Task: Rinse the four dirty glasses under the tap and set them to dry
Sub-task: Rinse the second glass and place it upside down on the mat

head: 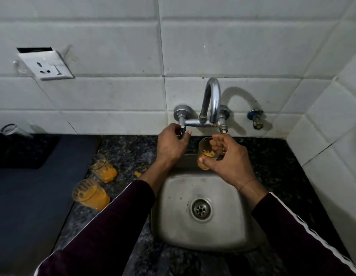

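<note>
My right hand (231, 162) grips a glass (206, 151) smeared with orange residue, holding it above the back of the steel sink (173, 226), below the curved chrome tap (212, 100). My left hand (171, 146) is curled round the tap's left handle (182, 131). No water stream is visible. Two more orange-stained glasses stand on the dark speckled counter left of the sink, one nearer the wall (103, 168) and one closer to me (90, 194). A third orange glass (138, 172) is mostly hidden behind my left forearm.
A dark mat (23, 206) covers the counter at the left, with a clear upturned glass (15, 130) at its far end by the wall. A wall socket (47, 65) sits upper left. A small valve (256, 118) sticks out right of the tap. Tiled wall closes the right side.
</note>
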